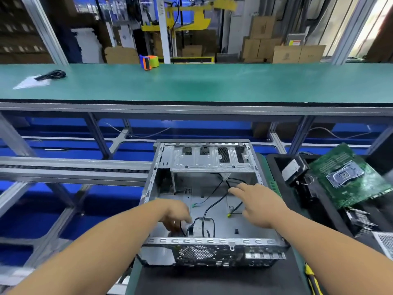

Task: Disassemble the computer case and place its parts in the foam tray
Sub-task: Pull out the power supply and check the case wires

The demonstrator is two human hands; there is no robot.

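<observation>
We reach into the open computer case [212,201] beside the foam tray [276,165]: our left hand [174,213] curls its fingers at black cables [204,224], right hand [257,205] spread flat above.

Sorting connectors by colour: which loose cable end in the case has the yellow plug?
The yellow plug lies just below the right hand; the green plug lies nearer the left hand.

Left hand [174,213] fingers curled down, right hand [257,205] spread
</observation>
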